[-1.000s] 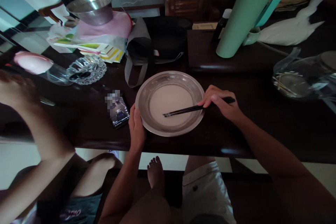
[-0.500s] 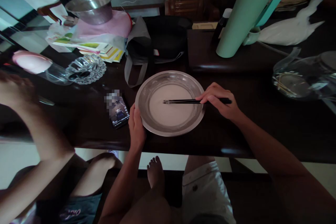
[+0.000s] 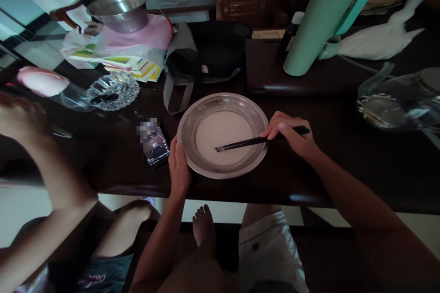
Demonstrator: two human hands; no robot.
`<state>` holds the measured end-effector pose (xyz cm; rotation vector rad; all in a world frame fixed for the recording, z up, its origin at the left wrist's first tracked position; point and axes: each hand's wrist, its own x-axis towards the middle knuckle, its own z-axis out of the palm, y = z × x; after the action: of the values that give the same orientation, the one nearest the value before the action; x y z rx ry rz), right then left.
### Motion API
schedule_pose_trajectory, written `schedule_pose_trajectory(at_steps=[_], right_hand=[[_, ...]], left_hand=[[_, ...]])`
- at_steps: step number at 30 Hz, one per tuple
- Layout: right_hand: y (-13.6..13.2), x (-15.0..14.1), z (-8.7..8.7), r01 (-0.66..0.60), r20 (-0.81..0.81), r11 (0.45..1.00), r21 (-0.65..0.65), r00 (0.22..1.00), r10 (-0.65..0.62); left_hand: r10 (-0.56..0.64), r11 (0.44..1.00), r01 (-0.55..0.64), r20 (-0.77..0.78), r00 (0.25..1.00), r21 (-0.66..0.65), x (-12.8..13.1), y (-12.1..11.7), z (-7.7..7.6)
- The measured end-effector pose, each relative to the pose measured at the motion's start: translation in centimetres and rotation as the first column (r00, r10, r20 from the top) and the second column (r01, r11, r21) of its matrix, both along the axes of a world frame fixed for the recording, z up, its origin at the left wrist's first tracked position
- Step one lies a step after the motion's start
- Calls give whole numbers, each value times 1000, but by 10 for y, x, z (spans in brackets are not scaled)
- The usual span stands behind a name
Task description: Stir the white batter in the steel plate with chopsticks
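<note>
A wide metal basin [image 3: 187, 121] stands on the dark table in front of me, with a whitish liquid [image 3: 223, 132] in its bottom. My left hand [image 3: 179, 169] grips the basin's left rim, fingers on the outer side. In my right hand [image 3: 290, 133], at the right rim, is a pair of black chopsticks [image 3: 245, 142], pinched near their thick ends. Their pale tips rest in the liquid, left of and below its middle. Left of my left hand lies a phone [image 3: 156, 149] with its screen lit.
Behind the basin sits a black and grey bag [image 3: 213, 55]. A crystal glass bowl [image 3: 115, 91] and a metal bowl [image 3: 118, 13] are on the left. A green cylinder [image 3: 312, 32] and a clear jar [image 3: 381, 105] stand right. At far left is another person's arm [image 3: 65, 165].
The chopstick tips swung up toward the middle of the liquid half a second ago and are now back lower down. My left hand and the basin have stayed in place.
</note>
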<state>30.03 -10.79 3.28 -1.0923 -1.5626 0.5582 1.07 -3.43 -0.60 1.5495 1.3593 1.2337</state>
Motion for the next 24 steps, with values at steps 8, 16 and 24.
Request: schedule_pose_trajectory(at_steps=[8, 16, 24], right_hand=[[0, 0, -1, 42, 20, 999, 15, 999, -43], [0, -1, 0, 29, 73, 999, 38, 997, -32], [1, -2, -2, -26, 86, 999, 45, 996, 22]], left_hand=[[-3, 1000, 3, 14, 1000, -6, 0, 0, -2], [6, 1000, -6, 6, 1000, -7, 0, 0, 0], [12, 1000, -12, -19, 1000, -2, 0, -1, 2]])
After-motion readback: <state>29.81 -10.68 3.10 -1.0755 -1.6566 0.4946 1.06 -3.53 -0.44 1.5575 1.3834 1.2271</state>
